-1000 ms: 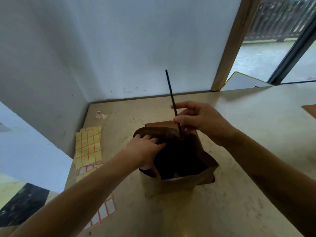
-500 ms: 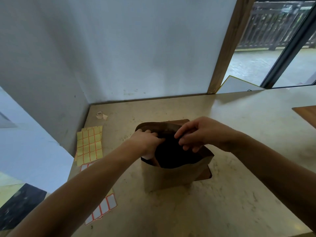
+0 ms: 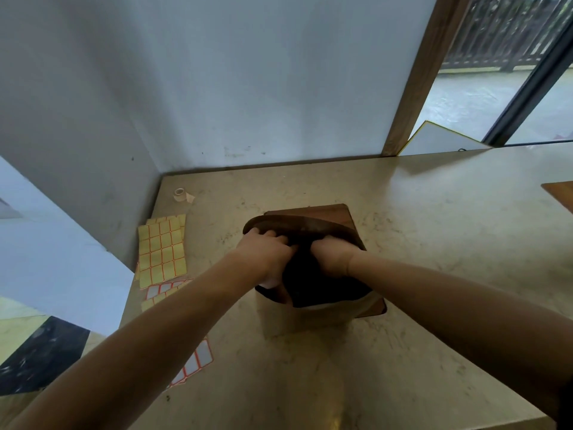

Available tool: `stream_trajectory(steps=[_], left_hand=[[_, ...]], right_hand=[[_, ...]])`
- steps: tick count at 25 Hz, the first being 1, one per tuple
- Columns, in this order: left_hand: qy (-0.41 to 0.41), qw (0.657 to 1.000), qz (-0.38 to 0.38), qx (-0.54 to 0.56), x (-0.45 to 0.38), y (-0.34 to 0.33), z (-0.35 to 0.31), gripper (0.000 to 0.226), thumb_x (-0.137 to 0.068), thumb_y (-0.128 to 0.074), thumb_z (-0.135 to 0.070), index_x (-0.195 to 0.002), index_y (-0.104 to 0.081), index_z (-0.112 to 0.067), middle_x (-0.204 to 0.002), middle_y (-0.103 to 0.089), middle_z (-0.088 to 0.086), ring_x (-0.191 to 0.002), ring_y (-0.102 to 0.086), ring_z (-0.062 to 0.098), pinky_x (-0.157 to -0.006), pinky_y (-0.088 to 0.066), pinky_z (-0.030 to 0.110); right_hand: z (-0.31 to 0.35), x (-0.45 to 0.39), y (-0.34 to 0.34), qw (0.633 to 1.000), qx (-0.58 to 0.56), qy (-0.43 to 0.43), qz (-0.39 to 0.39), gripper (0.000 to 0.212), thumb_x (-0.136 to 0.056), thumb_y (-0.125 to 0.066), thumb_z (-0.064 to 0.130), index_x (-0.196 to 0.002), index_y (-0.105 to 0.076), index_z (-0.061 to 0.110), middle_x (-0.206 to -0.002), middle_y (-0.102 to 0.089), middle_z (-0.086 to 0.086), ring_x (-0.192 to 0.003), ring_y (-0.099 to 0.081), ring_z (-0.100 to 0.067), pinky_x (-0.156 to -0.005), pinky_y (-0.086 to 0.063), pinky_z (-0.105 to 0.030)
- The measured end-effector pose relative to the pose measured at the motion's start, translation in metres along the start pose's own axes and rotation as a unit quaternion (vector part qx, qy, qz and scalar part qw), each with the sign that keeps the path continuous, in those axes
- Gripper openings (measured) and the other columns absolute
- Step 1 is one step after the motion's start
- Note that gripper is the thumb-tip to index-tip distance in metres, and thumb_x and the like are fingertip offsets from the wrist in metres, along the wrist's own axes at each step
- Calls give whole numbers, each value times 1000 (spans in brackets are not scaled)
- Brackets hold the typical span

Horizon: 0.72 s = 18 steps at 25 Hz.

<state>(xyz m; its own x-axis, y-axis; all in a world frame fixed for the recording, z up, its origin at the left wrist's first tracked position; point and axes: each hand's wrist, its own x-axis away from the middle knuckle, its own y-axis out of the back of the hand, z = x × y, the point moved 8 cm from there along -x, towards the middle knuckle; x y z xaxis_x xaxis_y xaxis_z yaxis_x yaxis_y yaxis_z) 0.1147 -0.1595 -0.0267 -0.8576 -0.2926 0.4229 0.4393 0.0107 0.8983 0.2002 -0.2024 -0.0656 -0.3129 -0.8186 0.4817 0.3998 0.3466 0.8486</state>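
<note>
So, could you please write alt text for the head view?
The left hand and right hand grip the far rim of an open brown paper bag on a beige counter; yellow label sheets lie beside it.

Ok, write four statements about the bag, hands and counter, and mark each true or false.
1. The left hand and the right hand both hold the paper bag at its rim. True.
2. The paper bag lies flat on its side. False: it stands upright, mouth open.
3. Yellow label sheets lie left of the paper bag. True.
4. The tape roll sits inside the paper bag. False: it lies on the counter near the wall corner.
</note>
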Motion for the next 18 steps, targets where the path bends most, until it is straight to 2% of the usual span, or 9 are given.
stream_trajectory(steps=[2,6,9,12,16,18], left_hand=[[-4,1000,-9,-5,0,-1,-1,105,-60,-66,-77,-147,-28,-32,-147,-41,-2,-134,-35,27,-111,-28,48],[-6,1000,-26,-9,-4,-2,0,107,-59,-66,-78,-147,-26,-31,-148,-40,-1,-135,-34,28,-111,-27,49],[-8,1000,-28,-8,-5,-2,1,106,-60,-66,-77,-147,-27,-31,-148,-40,0,-135,-34,28,-111,-27,50],[-13,999,-38,-12,-6,-1,0,105,-61,-66,-77,-147,-27,-31,-147,-42,0,-134,-35,27,-110,-29,49],[-11,999,-38,-13,-9,-1,2,105,-62,-66,-76,-148,-26,-31,-148,-41,-1,-135,-34,27,-110,-29,48],[-8,999,-36,-16,-9,-3,3,103,-63,-67,-74,-147,-27,-30,-148,-41,0,-135,-34,27,-110,-29,48]], right_hand=[[-11,-6,-11,999,-13,-30,0,22,-95,-43,9,-105,-62,8,-108,-65,-14,-97,-61,-28,-82,-46,-33],[-27,-14,-31,992,-99,-76,-1,33,-101,-30,20,-115,-58,10,-118,-61,-16,-106,-56,-29,-83,-37,-31],[-32,-20,-40,990,-117,-81,19,33,-101,-31,20,-119,-56,8,-123,-58,-18,-110,-53,-30,-88,-35,-32],[-39,-26,-42,985,-139,-97,16,31,-101,-33,22,-118,-55,9,-124,-56,-18,-108,-52,-29,-85,-35,-31],[-36,-34,-40,994,-91,-64,-1,34,-101,-37,22,-127,-52,4,-132,-50,-21,-123,-45,-32,-103,-32,-34],[-35,-37,-39,996,-64,-53,-15,35,-101,-37,20,-128,-50,2,-134,-48,-23,-126,-43,-33,-107,-30,-34]])
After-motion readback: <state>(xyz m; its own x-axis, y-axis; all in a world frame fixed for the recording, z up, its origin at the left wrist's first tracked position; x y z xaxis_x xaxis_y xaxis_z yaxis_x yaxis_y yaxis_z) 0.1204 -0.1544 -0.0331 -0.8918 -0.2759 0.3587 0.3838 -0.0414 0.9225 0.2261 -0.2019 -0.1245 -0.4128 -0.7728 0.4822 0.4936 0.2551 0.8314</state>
